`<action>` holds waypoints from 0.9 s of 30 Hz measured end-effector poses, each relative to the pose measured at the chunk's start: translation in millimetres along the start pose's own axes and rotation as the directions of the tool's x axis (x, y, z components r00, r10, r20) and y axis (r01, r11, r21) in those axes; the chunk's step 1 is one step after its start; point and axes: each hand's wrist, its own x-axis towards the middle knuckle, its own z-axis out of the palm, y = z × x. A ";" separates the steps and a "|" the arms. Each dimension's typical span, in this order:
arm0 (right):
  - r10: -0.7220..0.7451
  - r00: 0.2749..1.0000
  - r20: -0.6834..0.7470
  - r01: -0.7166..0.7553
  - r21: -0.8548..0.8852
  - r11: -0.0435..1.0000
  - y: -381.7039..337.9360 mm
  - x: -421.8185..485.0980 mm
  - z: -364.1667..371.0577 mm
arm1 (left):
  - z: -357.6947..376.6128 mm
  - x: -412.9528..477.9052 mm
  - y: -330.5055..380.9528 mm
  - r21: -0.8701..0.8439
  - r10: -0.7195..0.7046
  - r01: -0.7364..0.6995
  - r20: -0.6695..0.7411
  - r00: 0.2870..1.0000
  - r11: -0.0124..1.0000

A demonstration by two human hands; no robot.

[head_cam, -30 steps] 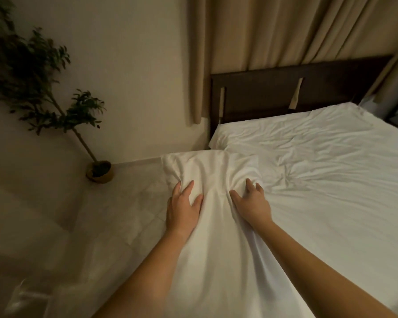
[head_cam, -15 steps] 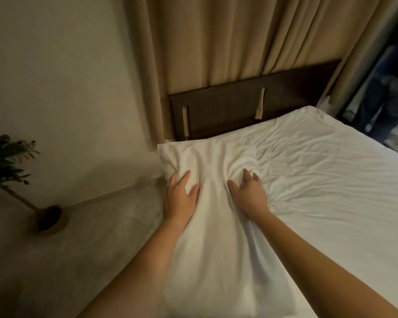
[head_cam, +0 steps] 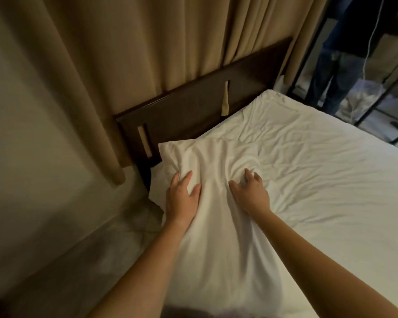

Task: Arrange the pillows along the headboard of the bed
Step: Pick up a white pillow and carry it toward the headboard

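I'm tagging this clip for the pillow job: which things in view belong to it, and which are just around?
Part of the job:
- pillow
- left hand, gripping the pillow
- right hand, gripping the pillow
- headboard
- bed

Just around:
- curtains
- person's legs past the bed
- white cable

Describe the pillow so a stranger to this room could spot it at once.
Find the dark wooden headboard below the tan curtains. At its left end, on the white bed, lies the pillow under both hands. Unlike the flat, wrinkled sheet, it is puffy and overhangs the bed's edge.
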 end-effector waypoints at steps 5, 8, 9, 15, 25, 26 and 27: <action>0.071 0.996 -0.044 -0.070 0.025 0.997 -52.3 48.8 9.5 | -21.1 90.6 -1.6 0.017 0.070 -0.072 0.083 0.994 0.997; 0.084 0.992 -0.089 -0.082 0.031 0.996 -76.1 72.7 6.4 | -29.5 134.7 8.6 -0.003 0.117 -0.117 0.111 0.987 0.993; 0.091 0.990 -0.104 -0.088 0.035 0.995 -82.3 80.6 3.5 | -31.1 147.7 13.7 -0.020 0.132 -0.131 0.122 0.984 0.991; 0.123 0.974 -0.190 -0.112 0.066 0.992 -100.6 127.1 -14.0 | -22.9 206.8 41.0 -0.063 0.207 -0.200 0.132 0.969 0.978; 0.153 0.954 -0.258 -0.129 0.107 0.986 -64.0 210.8 -33.4 | 48.8 275.5 81.8 -0.078 0.304 -0.296 0.136 0.943 0.952; 0.155 0.953 -0.260 -0.129 0.111 0.985 -55.3 222.1 -34.6 | 61.0 281.0 86.5 -0.075 0.309 -0.301 0.138 0.941 0.951; 0.155 0.953 -0.259 -0.129 0.114 0.985 -45.6 234.1 -35.5 | 74.2 286.2 91.3 -0.071 0.315 -0.308 0.139 0.939 0.949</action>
